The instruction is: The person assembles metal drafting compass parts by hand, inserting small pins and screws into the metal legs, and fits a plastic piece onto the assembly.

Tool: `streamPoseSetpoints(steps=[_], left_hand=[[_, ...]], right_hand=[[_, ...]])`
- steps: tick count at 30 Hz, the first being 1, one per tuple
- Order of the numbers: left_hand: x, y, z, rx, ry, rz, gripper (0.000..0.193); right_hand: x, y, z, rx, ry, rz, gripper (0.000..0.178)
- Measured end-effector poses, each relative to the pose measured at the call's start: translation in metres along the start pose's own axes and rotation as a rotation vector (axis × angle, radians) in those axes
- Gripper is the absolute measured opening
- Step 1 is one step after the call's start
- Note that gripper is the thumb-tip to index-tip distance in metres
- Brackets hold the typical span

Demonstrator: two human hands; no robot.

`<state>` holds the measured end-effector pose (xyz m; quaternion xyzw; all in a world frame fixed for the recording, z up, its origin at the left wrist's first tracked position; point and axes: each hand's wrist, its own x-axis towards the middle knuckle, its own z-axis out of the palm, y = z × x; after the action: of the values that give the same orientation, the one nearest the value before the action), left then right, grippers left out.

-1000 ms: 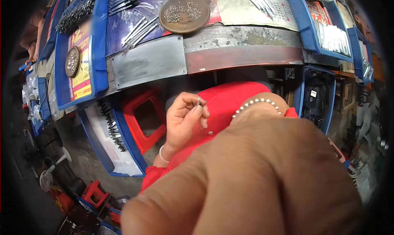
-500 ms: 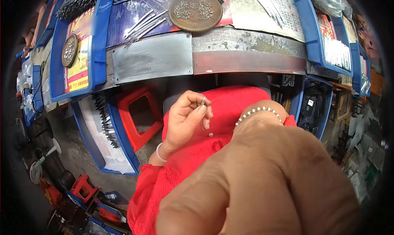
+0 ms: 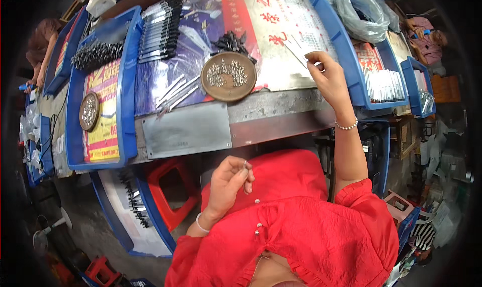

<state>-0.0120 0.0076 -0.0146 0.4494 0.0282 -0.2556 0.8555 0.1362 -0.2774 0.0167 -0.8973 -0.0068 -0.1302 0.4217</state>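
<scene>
Pinching with left hand (image 3: 226,183), grip closed on small metal piece (image 3: 244,163) over red-clothed lap (image 3: 288,176) | slim white rods (image 3: 295,52) on tabletop (image 3: 281,105) | right hand (image 3: 330,81), shifted away from foreground, has rods within reach; grip closure unclear

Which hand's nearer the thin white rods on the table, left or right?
Right. The right hand is at the near ends of the thin white rods, contact unclear; the left hand is farther off, above the lap.
</scene>
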Motion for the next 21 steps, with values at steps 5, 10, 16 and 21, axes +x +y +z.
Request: streamPoseSetpoints(steps=[5,10,16,21], left_hand=[[-0.001,0.006,-0.002,0.012,-0.015,0.002,0.010],[-0.002,0.005,-0.005,0.024,0.025,0.022,0.010],[-0.005,-0.004,-0.021,-0.035,0.019,0.083,0.011],[0.000,0.009,-0.026,-0.051,0.110,0.127,0.011]], right_hand=[[0.036,0.017,0.021,-0.477,-0.063,-0.207,0.016],[0.047,0.010,0.035,-0.719,-0.082,-0.093,0.014],[-0.005,-0.058,0.016,-0.264,-0.224,-0.273,0.020],[-0.083,-0.091,0.019,0.141,-1.200,-0.335,0.020]])
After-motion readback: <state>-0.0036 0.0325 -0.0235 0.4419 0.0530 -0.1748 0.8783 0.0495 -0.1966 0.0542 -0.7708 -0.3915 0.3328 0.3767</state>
